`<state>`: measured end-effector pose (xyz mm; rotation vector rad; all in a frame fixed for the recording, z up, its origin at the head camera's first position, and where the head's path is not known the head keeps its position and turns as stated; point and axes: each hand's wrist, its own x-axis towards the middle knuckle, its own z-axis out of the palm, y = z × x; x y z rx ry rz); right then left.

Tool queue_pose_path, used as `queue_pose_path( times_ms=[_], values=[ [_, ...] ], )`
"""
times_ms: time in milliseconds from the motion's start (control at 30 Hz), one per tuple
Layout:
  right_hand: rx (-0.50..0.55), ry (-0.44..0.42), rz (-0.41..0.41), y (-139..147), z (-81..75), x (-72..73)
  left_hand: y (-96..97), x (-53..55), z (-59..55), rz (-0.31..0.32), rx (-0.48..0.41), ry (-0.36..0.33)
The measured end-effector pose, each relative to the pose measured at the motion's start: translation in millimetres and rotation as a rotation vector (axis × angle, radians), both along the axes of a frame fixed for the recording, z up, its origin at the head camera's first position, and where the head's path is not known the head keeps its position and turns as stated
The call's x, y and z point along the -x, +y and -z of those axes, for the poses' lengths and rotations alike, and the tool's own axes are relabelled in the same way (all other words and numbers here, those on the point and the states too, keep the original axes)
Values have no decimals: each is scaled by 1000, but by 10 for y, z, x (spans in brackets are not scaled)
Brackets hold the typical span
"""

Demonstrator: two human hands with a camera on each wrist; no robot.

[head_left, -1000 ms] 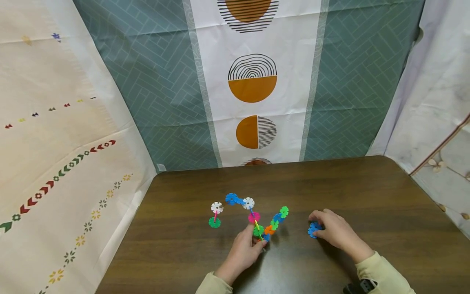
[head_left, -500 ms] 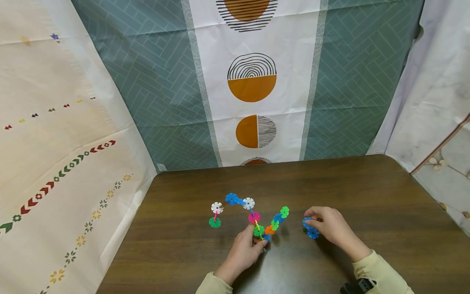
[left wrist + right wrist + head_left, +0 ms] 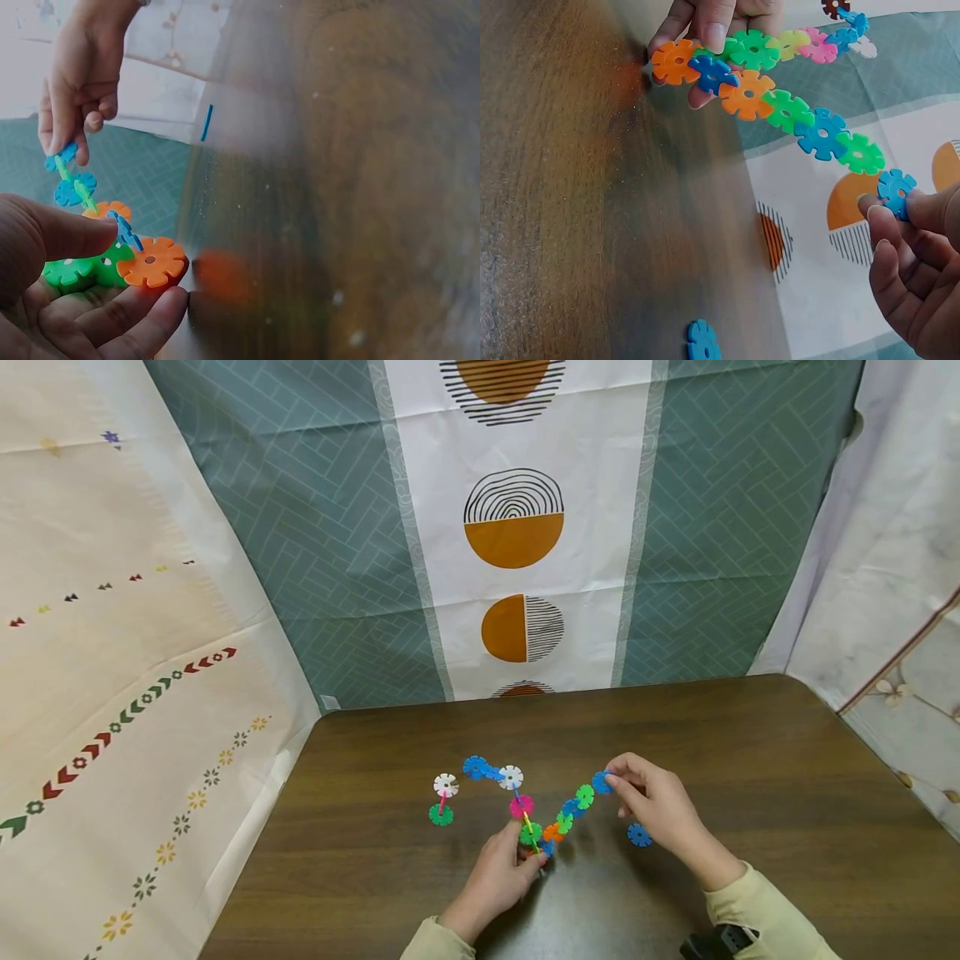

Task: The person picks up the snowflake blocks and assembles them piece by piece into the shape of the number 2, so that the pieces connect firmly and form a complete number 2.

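My left hand [image 3: 495, 881] pinches the low middle of a chain of notched plastic discs, near an orange disc [image 3: 152, 262] and a green disc [image 3: 530, 834]. Two arms of linked discs rise from that grip. The right arm ends in a light green disc [image 3: 584, 796]. Between thumb and fingers, my right hand [image 3: 663, 810] holds a blue notched disc [image 3: 896, 193] at that end, its rim against or very close to the green one; whether they interlock I cannot tell. Another blue disc [image 3: 639, 835] lies on the table below the right hand.
The brown wooden table [image 3: 375, 893] spreads around both hands. A white disc [image 3: 446, 785] and a green disc [image 3: 441, 815], joined by a pink piece, stand left of the chain. Patterned cloth [image 3: 360, 568] hangs behind the table.
My right hand has separated one blue disc from the other on the table and carried it left and up to the chain's green end. The left hand keeps its grip in place.
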<state>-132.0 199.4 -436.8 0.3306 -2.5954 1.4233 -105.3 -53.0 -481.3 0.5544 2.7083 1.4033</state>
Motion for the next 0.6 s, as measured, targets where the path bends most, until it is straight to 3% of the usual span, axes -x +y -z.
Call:
queue_pose_path(
  times_ms=[300,600],
  values=[
    [-50,86,-21,-28,-27,17,-15,-8,-4,5,8,-11],
    [-102,155,18,-34,-2,7,-16,-16,-8,3,14,-9]
  ],
)
